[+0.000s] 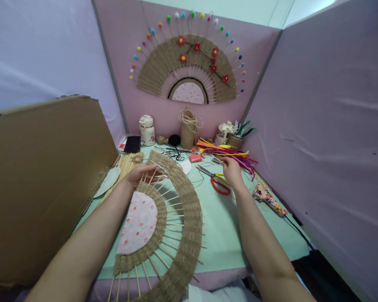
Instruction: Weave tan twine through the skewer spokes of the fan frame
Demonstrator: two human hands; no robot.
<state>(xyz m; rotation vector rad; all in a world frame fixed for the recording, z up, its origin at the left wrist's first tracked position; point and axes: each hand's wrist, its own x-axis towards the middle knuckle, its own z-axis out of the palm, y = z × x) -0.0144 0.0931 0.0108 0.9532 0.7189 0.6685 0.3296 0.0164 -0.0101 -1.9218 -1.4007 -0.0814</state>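
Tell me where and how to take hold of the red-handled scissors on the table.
Take the scissors by the red handle loop, probably best with the right hand, coming from the near right side. The loop lies toward the person, while the blades point away and to the left, so this approach should keep fingers off the metal.
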